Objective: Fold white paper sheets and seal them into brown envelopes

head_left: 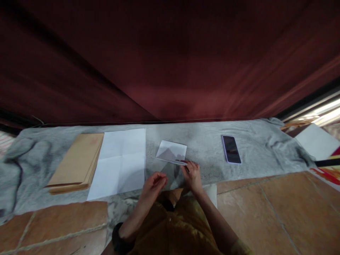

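A small folded sheet of white paper (172, 150) is in front of me, its near flap raised off the cloth. My right hand (192, 174) pinches the right end of that near edge between thumb and fingers. To the left and nearer my body, my left hand (156, 182) hovers apart from the paper. Its fingers are curled in against the thumb, and nothing shows in them. A dark band circles the left wrist.
A grey cloth (207, 141) covers the surface. At left lie a stack of brown envelopes (77, 159) and large white sheets (120, 163). A phone (231, 149) lies at right. Behind hangs a dark red curtain (170, 71); tiled floor (247, 212) is below.
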### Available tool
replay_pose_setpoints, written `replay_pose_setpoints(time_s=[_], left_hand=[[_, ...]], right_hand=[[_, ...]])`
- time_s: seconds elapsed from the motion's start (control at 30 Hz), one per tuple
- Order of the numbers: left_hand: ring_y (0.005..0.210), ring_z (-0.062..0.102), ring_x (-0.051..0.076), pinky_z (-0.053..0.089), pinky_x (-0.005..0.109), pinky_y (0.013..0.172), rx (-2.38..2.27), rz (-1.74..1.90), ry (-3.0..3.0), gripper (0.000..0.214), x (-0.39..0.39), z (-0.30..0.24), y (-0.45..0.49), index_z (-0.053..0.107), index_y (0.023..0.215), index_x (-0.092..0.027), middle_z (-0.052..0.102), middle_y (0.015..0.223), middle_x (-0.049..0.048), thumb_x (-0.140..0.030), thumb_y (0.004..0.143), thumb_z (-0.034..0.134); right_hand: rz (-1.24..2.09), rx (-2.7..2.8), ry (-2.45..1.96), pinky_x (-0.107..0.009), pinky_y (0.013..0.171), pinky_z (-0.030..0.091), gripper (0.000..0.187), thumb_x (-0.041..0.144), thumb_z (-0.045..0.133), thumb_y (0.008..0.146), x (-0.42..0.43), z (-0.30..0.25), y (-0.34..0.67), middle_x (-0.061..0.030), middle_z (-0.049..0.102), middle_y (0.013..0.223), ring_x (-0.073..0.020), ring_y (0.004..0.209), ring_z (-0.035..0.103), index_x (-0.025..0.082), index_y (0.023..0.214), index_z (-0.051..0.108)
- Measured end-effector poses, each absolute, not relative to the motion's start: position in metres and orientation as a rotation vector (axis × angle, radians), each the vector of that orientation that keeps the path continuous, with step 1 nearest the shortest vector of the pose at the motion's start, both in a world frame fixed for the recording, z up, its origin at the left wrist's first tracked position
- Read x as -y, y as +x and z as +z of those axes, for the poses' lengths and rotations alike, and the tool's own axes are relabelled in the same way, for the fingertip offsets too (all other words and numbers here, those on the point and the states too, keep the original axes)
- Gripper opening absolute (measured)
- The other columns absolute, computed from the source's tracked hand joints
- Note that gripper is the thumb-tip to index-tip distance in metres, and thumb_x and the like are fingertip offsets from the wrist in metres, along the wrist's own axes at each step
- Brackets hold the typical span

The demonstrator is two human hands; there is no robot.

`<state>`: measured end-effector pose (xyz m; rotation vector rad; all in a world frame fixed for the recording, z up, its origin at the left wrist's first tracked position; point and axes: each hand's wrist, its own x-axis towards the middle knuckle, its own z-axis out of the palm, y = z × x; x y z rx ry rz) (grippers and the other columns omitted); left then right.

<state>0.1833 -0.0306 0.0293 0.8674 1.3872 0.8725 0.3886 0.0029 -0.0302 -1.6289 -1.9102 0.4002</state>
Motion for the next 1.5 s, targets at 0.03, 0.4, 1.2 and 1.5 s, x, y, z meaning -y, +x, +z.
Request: replay_pose_setpoints(time_s=[0.03, 0.4, 1.2, 1.5], left_hand=[[0.082, 0.068, 0.021, 0.053, 0.031, 0.075, -1.45, 0.897, 0.962, 0.026, 0.026, 0.026, 0.181, 0.069, 0.086, -0.022, 0.071, 0.083, 0.004, -0.046, 0.076, 0.073], [0.131, 0.053, 0.028, 0.044, 0.046, 0.113, -1.788, 1.024, 1.838, 0.028, -0.024, -0.001, 0.172, 0.064, 0.116, -0.019, 0.057, 0.135, 0.0147, -0.022, 0.091, 0.054], [0.096, 0.068, 0.022, 0.057, 0.039, 0.093, -1.782, 0.95, 1.723, 0.03, -0.051, -0.014, 0.17, 0.07, 0.112, -0.019, 0.07, 0.109, 0.0087, -0.013, 0.087, 0.056], [0.078, 0.067, 0.018, 0.058, 0.036, 0.082, -1.783, 0.941, 1.648, 0.029, -0.045, -0.016, 0.169, 0.071, 0.108, -0.02, 0.071, 0.105, 0.0066, -0.012, 0.084, 0.057]], right_hand=[[0.401, 1.881, -1.655, -0.036, 0.087, 0.042, 0.02, 0.022, 0.049, 0.1, -0.005, -0.03, 0.388, -0.0075, 0.075, 0.098, -0.0233, 0.095, 0.067, 0.02, 0.106, 0.069], [0.541, 1.685, -1.715, -0.035, 0.085, 0.041, 0.032, 0.023, 0.048, 0.096, -0.018, -0.019, 0.377, -0.0045, 0.075, 0.094, -0.0212, 0.085, 0.069, 0.019, 0.127, 0.057], [0.442, 1.809, -1.956, -0.033, 0.088, 0.042, 0.052, 0.026, 0.045, 0.097, -0.028, -0.019, 0.377, -0.0068, 0.078, 0.097, -0.02, 0.09, 0.072, 0.011, 0.147, 0.042], [0.43, 1.911, -2.018, -0.033, 0.095, 0.041, 0.046, 0.027, 0.045, 0.101, -0.029, -0.014, 0.383, -0.0101, 0.077, 0.107, -0.0216, 0.1, 0.071, 0.014, 0.145, 0.047]])
